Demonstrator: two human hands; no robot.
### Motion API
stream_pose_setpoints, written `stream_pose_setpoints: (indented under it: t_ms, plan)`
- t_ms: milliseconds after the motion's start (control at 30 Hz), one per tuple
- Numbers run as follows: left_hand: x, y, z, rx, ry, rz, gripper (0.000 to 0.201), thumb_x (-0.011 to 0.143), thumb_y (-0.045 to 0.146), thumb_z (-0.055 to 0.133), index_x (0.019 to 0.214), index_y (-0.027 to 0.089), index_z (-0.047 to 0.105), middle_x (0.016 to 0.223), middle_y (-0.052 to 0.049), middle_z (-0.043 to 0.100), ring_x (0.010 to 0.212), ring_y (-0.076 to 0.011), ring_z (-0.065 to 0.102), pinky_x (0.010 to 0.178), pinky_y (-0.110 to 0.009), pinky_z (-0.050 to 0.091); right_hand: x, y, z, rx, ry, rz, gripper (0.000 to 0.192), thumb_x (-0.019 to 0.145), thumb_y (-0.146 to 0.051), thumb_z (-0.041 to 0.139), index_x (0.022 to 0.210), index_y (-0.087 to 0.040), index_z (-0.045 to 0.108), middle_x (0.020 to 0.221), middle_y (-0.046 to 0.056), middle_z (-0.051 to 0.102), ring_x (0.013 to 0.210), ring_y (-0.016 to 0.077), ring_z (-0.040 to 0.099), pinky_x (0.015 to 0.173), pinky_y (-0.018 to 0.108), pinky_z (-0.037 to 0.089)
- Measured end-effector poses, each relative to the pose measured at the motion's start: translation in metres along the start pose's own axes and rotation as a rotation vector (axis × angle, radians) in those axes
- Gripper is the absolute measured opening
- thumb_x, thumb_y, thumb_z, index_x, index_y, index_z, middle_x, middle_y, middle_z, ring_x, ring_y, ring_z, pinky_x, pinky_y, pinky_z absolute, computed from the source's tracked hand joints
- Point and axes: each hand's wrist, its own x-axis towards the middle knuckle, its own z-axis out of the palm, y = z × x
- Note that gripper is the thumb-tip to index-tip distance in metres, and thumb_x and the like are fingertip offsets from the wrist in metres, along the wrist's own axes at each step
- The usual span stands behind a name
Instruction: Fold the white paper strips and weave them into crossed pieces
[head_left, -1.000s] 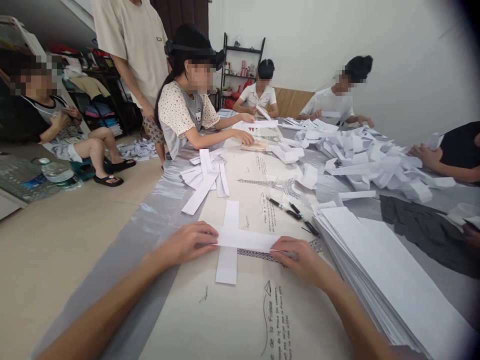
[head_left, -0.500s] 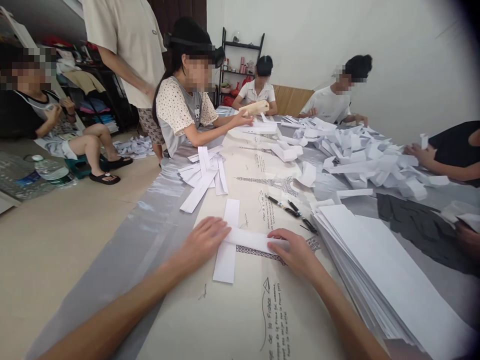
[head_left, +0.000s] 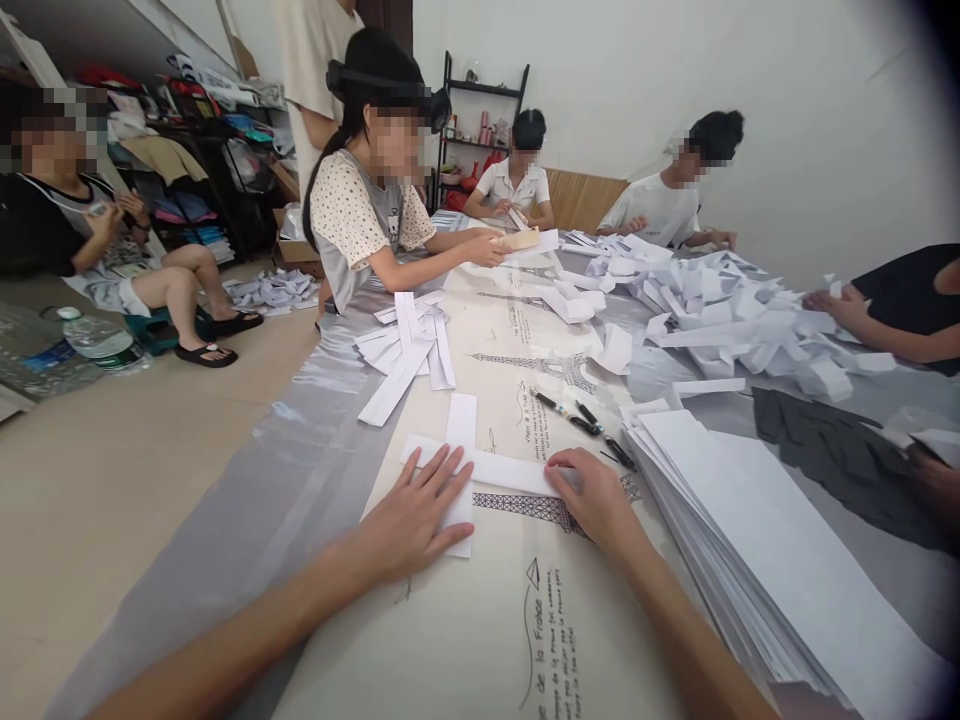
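Observation:
Two white folded paper strips lie crossed on the printed table cover [head_left: 450,640]. One paper strip [head_left: 514,473] runs left to right on top, and the other strip [head_left: 462,420] lies lengthwise under it. My left hand [head_left: 420,515] rests flat over the crossing with its fingers spread. At the right end of the upper strip, my right hand [head_left: 592,495] is closed, thumb and fingertips on the paper. Its fingertips are partly hidden. A small pile of folded strips [head_left: 401,385] lies beyond my left hand.
A thick stack of white paper [head_left: 742,530] lies right of my right arm, with several pens [head_left: 577,418] by its far corner. A heap of folded paper [head_left: 720,300] covers the far right. Several people sit around the table; one holds a wooden piece [head_left: 519,240].
My left hand has come down and spread flat over the crossing. The upper strip's left end now shows beyond it. My right hand has shifted slightly right. The standing person has moved behind the seated one.

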Motion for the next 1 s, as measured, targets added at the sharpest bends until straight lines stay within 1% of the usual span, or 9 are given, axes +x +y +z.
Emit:
stream_pose_setpoints:
  t_ms: [167, 300, 400, 567, 667, 800, 867, 1000]
  plan:
    - [0.001, 0.002, 0.002, 0.000, 0.003, -0.035, 0.068, 0.109, 0.056, 0.032, 0.166, 0.024, 0.014, 0.170, -0.010, 0.021, 0.157, -0.0322, 0.019, 0.126, -0.053, 0.016, 0.004, -0.001, 0.004, -0.045, -0.023, -0.010, 0.017, 0.097, -0.035, 0.045, 0.090, -0.025, 0.056, 0.096, 0.006, 0.067, 0.086, 0.0248, 0.062, 0.077, 0.037, 0.045]
    - [0.002, 0.006, -0.001, 0.012, -0.041, -0.072, 0.066, 0.108, 0.057, 0.030, 0.165, 0.023, 0.020, 0.171, -0.008, 0.019, 0.158, -0.0339, 0.017, 0.125, -0.056, 0.019, 0.005, 0.000, 0.004, -0.046, -0.034, -0.012, 0.015, 0.097, -0.034, 0.046, 0.089, -0.025, 0.054, 0.094, 0.005, 0.066, 0.085, 0.0242, 0.061, 0.076, 0.036, 0.044]
    - [0.002, 0.009, -0.002, 0.011, -0.069, -0.090, 0.066, 0.109, 0.057, 0.026, 0.164, 0.021, 0.021, 0.170, -0.009, 0.018, 0.157, -0.0350, 0.017, 0.124, -0.060, 0.019, 0.005, 0.000, 0.003, -0.044, -0.040, -0.012, 0.016, 0.097, -0.035, 0.046, 0.089, -0.025, 0.054, 0.094, 0.005, 0.067, 0.085, 0.0240, 0.061, 0.074, 0.035, 0.044]
    - [0.001, 0.011, 0.001, 0.013, -0.034, -0.088, 0.067, 0.109, 0.058, 0.025, 0.165, 0.022, 0.019, 0.170, -0.012, 0.020, 0.157, -0.0367, 0.018, 0.123, -0.063, 0.020, 0.005, 0.001, 0.005, -0.041, -0.023, -0.006, 0.017, 0.097, -0.035, 0.046, 0.088, -0.025, 0.054, 0.093, 0.005, 0.066, 0.085, 0.0239, 0.061, 0.074, 0.035, 0.045]
    - [0.001, 0.012, 0.003, 0.017, -0.007, -0.089, 0.066, 0.108, 0.059, 0.027, 0.165, 0.026, 0.018, 0.170, -0.012, 0.022, 0.156, -0.0378, 0.020, 0.123, -0.064, 0.021, 0.004, 0.002, 0.007, -0.044, 0.004, -0.002, 0.016, 0.097, -0.034, 0.045, 0.088, -0.025, 0.054, 0.096, 0.006, 0.064, 0.086, 0.0235, 0.061, 0.077, 0.037, 0.046]
    - [0.003, 0.015, 0.004, 0.033, 0.007, -0.090, 0.062, 0.107, 0.060, 0.031, 0.164, 0.036, 0.022, 0.169, -0.012, 0.023, 0.154, -0.0445, 0.023, 0.117, -0.071, 0.023, 0.004, 0.000, 0.009, -0.085, 0.056, -0.035, 0.016, 0.098, -0.033, 0.046, 0.087, -0.025, 0.055, 0.098, 0.007, 0.060, 0.094, 0.0259, 0.059, 0.085, 0.041, 0.047]
    - [0.004, 0.017, 0.005, 0.046, 0.006, -0.090, 0.063, 0.106, 0.062, 0.032, 0.163, 0.037, 0.024, 0.169, -0.013, 0.023, 0.154, -0.0466, 0.022, 0.116, -0.073, 0.023, 0.005, 0.001, 0.008, -0.105, 0.062, -0.064, 0.017, 0.097, -0.032, 0.047, 0.085, -0.025, 0.054, 0.096, 0.007, 0.060, 0.097, 0.0269, 0.059, 0.086, 0.041, 0.047]
    - [0.004, 0.018, 0.007, 0.060, 0.005, -0.090, 0.066, 0.104, 0.065, 0.034, 0.163, 0.037, 0.025, 0.169, -0.014, 0.023, 0.154, -0.0477, 0.021, 0.115, -0.075, 0.023, 0.007, 0.001, 0.004, -0.122, 0.057, -0.080, 0.018, 0.098, -0.030, 0.046, 0.084, -0.024, 0.054, 0.093, 0.008, 0.062, 0.095, 0.0277, 0.060, 0.083, 0.042, 0.050]
